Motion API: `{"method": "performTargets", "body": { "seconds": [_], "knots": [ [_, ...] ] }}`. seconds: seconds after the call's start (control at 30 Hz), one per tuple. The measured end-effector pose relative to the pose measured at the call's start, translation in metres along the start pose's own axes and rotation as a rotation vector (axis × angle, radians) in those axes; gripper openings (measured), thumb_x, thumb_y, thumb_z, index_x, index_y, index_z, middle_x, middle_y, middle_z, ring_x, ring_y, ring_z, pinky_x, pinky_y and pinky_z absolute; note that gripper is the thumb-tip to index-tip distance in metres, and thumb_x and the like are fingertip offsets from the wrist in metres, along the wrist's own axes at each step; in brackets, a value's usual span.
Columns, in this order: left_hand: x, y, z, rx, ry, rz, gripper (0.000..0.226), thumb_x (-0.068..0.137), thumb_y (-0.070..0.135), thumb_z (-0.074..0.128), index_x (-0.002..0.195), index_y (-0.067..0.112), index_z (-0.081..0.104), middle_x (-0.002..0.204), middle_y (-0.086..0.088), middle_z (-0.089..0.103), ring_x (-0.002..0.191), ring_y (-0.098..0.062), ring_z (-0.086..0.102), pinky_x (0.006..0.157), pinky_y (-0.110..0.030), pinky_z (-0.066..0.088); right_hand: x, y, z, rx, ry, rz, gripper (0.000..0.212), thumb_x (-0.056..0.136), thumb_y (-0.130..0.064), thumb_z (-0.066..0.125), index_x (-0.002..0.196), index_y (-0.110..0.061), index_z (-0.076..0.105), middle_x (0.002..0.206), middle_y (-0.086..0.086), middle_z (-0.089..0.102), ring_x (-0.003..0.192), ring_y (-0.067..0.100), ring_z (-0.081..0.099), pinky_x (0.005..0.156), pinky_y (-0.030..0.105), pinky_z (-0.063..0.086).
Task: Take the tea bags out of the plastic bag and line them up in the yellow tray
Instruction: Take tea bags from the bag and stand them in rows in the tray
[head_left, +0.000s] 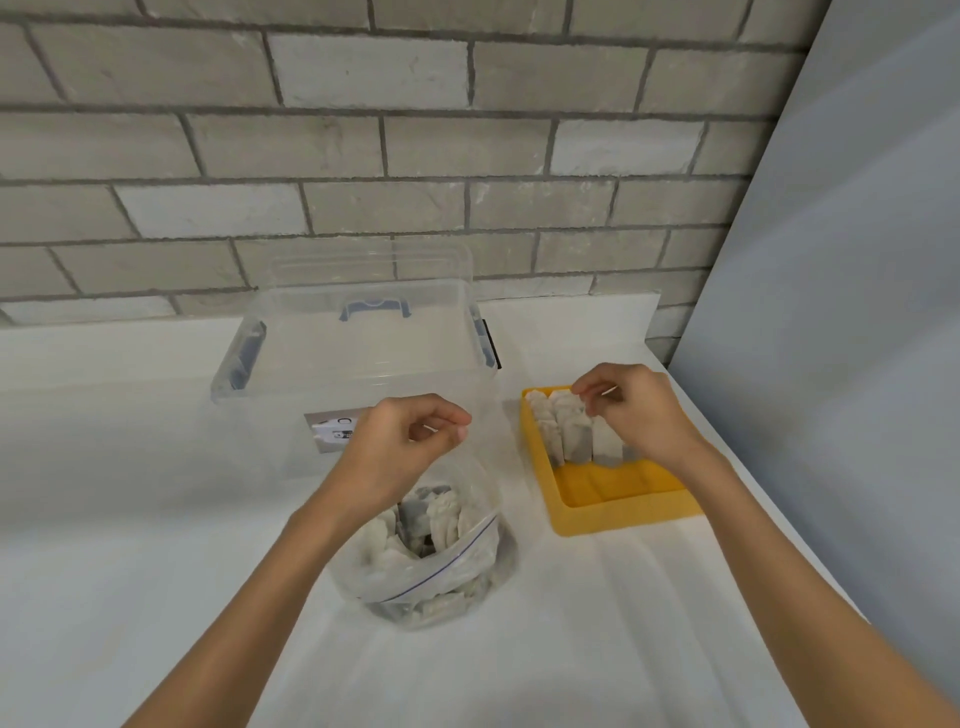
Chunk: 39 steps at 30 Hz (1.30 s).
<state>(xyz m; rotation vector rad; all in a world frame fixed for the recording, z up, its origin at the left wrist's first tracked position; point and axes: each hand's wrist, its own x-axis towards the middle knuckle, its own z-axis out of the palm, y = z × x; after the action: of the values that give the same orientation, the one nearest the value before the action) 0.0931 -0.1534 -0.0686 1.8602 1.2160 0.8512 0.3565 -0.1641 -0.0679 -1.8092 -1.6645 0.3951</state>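
A clear zip plastic bag (457, 566) stands open on the white table, holding several pale tea bags (426, 519). My left hand (400, 447) pinches the bag's upper edge and holds it up. To the right lies the yellow tray (618, 506) with several tea bags lined up (571, 434) in its far half. My right hand (634, 410) hovers over the tray's far end, its fingers curled and pinching a tea bag among those in the row.
A large clear storage box (358, 343) with blue-grey latches stands behind the bag, against the brick wall. A grey panel (841, 312) rises at the right. The white table (156, 467) extends left and toward me.
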Motion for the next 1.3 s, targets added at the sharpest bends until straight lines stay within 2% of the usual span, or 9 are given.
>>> {"method": "performTargets", "body": {
  "seconds": [0.17,0.37,0.57,0.77,0.9,1.0,1.1,1.2,1.3],
  "knots": [
    [-0.021,-0.021,-0.015,0.106,-0.059,-0.057,0.013,0.086,0.016,0.069,0.086,0.028,0.072,0.081,0.011,0.070,0.066,0.000,0.062,0.069,-0.012,0.049,-0.029,-0.051,0.019,0.244,-0.196,-0.127,0.026,0.085,0.006,0.056,0.088,-0.015,0.071,0.074,-0.005,0.068,0.069,0.007,0.064,0.072,0.014,0.050],
    [-0.036,-0.043,-0.012,0.295,-0.119,-0.058,0.020,0.084,0.001,0.063,0.089,0.018,0.073,0.072,0.010,0.067,0.059,0.005,0.059,0.063,-0.006,0.043,-0.041,-0.082,0.081,0.071,-0.499,-0.257,0.023,0.084,0.002,0.058,0.096,-0.011,0.072,0.076,-0.005,0.064,0.070,0.005,0.058,0.065,0.005,0.041],
    [-0.041,-0.065,-0.002,0.503,-0.135,-0.166,0.031,0.081,0.010,0.062,0.110,0.021,0.065,0.094,0.006,0.062,0.094,-0.017,0.060,0.086,-0.036,0.051,-0.032,-0.080,0.121,-0.263,-0.513,-0.210,0.026,0.091,-0.009,0.051,0.113,-0.010,0.064,0.112,0.014,0.063,0.100,0.029,0.060,0.074,0.023,0.041],
    [-0.038,-0.070,0.006,0.607,-0.139,-0.235,0.040,0.081,0.022,0.066,0.120,0.017,0.058,0.114,-0.005,0.055,0.106,-0.025,0.055,0.085,-0.037,0.049,-0.033,-0.084,0.134,-0.437,-0.520,-0.173,0.028,0.087,-0.034,0.060,0.109,-0.017,0.065,0.111,0.010,0.063,0.103,0.031,0.058,0.073,0.032,0.043],
    [-0.039,-0.074,0.003,0.536,-0.128,-0.232,0.041,0.079,0.019,0.069,0.119,0.017,0.060,0.111,-0.005,0.056,0.100,-0.025,0.058,0.086,-0.034,0.049,-0.033,-0.085,0.130,-0.338,-0.493,-0.171,0.013,0.082,-0.026,0.064,0.094,-0.021,0.067,0.102,0.003,0.064,0.096,0.024,0.058,0.069,0.029,0.040],
    [-0.039,-0.075,-0.005,0.399,-0.080,-0.236,0.038,0.081,0.018,0.071,0.118,0.018,0.060,0.106,0.000,0.059,0.091,-0.017,0.060,0.076,-0.020,0.045,-0.031,-0.083,0.120,-0.183,-0.429,-0.129,0.004,0.079,-0.021,0.064,0.082,-0.023,0.065,0.090,-0.001,0.064,0.085,0.020,0.060,0.068,0.028,0.044],
    [-0.041,-0.069,-0.015,0.211,0.004,-0.248,0.030,0.084,0.025,0.071,0.112,0.022,0.062,0.098,0.004,0.067,0.080,-0.011,0.062,0.068,-0.013,0.045,-0.029,-0.081,0.108,0.107,-0.348,-0.058,0.011,0.078,-0.012,0.069,0.075,-0.022,0.064,0.070,-0.004,0.061,0.059,0.004,0.057,0.058,0.021,0.045],
    [-0.044,-0.058,-0.019,-0.081,0.076,-0.271,0.022,0.083,0.025,0.073,0.102,0.019,0.066,0.085,0.001,0.072,0.077,-0.015,0.069,0.076,-0.029,0.056,-0.033,-0.081,0.099,0.418,-0.377,0.071,0.012,0.081,-0.007,0.070,0.078,-0.016,0.062,0.063,0.003,0.063,0.048,0.007,0.058,0.043,0.018,0.041],
    [-0.045,-0.047,-0.020,-0.294,0.129,-0.253,0.011,0.083,0.018,0.073,0.091,0.013,0.068,0.076,-0.002,0.070,0.072,-0.015,0.070,0.073,-0.033,0.057,-0.038,-0.082,0.094,0.638,-0.400,0.141,0.010,0.081,-0.006,0.072,0.085,-0.008,0.062,0.070,0.011,0.067,0.057,0.017,0.064,0.045,0.022,0.046]
  ]
}}
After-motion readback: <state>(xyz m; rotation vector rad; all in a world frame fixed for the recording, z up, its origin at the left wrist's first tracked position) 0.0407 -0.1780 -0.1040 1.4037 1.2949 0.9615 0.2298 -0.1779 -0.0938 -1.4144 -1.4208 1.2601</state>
